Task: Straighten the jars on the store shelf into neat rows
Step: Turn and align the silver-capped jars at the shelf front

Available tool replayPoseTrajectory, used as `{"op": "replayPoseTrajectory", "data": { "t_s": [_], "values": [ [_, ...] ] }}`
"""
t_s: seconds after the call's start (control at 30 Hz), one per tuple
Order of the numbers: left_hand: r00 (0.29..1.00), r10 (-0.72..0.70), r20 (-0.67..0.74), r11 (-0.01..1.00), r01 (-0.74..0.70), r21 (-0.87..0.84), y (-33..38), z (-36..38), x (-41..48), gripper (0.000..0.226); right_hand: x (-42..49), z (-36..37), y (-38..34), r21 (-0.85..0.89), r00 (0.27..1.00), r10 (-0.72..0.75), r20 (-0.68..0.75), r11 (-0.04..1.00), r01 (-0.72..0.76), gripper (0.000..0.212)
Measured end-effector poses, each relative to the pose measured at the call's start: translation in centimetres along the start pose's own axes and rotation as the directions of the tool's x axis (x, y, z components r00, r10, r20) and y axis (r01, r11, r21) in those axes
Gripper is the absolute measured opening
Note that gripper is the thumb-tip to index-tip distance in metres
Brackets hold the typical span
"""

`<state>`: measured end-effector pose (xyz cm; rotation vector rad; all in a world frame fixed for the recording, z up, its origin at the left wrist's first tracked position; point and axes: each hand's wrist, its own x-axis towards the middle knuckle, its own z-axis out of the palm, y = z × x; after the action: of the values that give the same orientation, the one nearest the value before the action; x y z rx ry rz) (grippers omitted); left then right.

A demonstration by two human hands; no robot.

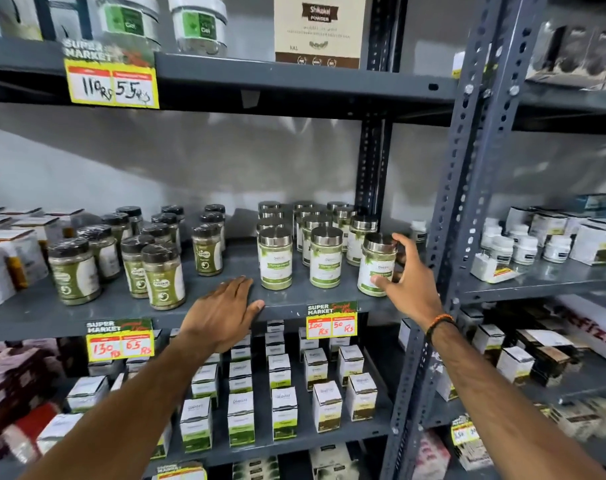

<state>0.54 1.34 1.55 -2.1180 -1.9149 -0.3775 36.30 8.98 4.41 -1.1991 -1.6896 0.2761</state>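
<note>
Steel-lidded jars of green powder with white and green labels stand in rows on the middle shelf (121, 306). The front row holds a left jar (275, 258), a middle jar (325, 257) and a right jar (377, 263). My right hand (410, 282) wraps the right jar, thumb on its label and fingers behind its lid. My left hand (222, 311) lies flat on the shelf's front edge, fingers apart, just left of the left jar. Further left stand black-lidded jars (163, 275) of olive powder in looser rows.
A grey slotted upright (460, 202) stands just right of my right hand. Small white tubs (523, 245) fill the neighbouring shelf. White boxes (241, 419) line the shelf below. Yellow price tags (331, 322) hang on the shelf edge.
</note>
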Motion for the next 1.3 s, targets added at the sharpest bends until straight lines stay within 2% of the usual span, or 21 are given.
{"op": "replayPoseTrajectory", "data": {
  "t_s": [0.13,0.27,0.33,0.4,0.53,0.7,0.93,1.3],
  "values": [
    [1.000,-0.006,0.002,0.999,0.006,0.042,0.1,0.1,-0.1,0.067,0.2,0.5,0.4,-0.009,1.000,0.019,-0.004,1.000,-0.019,0.099],
    [1.000,-0.001,-0.004,0.999,0.001,0.046,0.0,0.4,-0.1,0.067,0.0,0.9,0.4,-0.005,0.989,0.146,-0.017,0.989,-0.146,0.117],
    [1.000,-0.002,-0.010,0.999,0.003,0.046,-0.1,0.4,-0.1,0.068,-0.1,1.2,0.5,-0.067,0.985,0.175,-0.016,0.982,-0.175,0.111],
    [1.000,-0.006,-0.014,0.999,0.007,0.052,-0.1,0.5,-0.2,0.070,0.0,1.7,0.6,-0.110,0.982,0.190,-0.015,0.975,-0.191,0.093],
    [1.000,-0.013,-0.018,0.998,0.014,0.054,0.0,0.5,-0.3,0.071,0.9,2.4,0.5,-0.097,0.977,0.212,0.000,0.973,-0.211,0.068],
    [1.000,-0.015,-0.017,0.998,0.016,0.052,-0.1,0.7,-0.2,0.071,1.0,2.8,0.9,-0.139,0.976,0.220,-0.002,0.966,-0.218,0.069],
    [0.999,-0.018,-0.026,0.999,0.019,0.048,-0.2,0.9,-0.2,0.071,1.8,3.1,1.5,-0.111,0.963,0.269,-0.016,0.957,-0.269,0.056],
    [0.999,-0.017,-0.030,0.999,0.018,0.042,-0.1,0.9,-0.2,0.071,2.2,3.7,2.3,-0.083,0.955,0.293,-0.037,0.952,-0.295,0.059]
  ]
}}
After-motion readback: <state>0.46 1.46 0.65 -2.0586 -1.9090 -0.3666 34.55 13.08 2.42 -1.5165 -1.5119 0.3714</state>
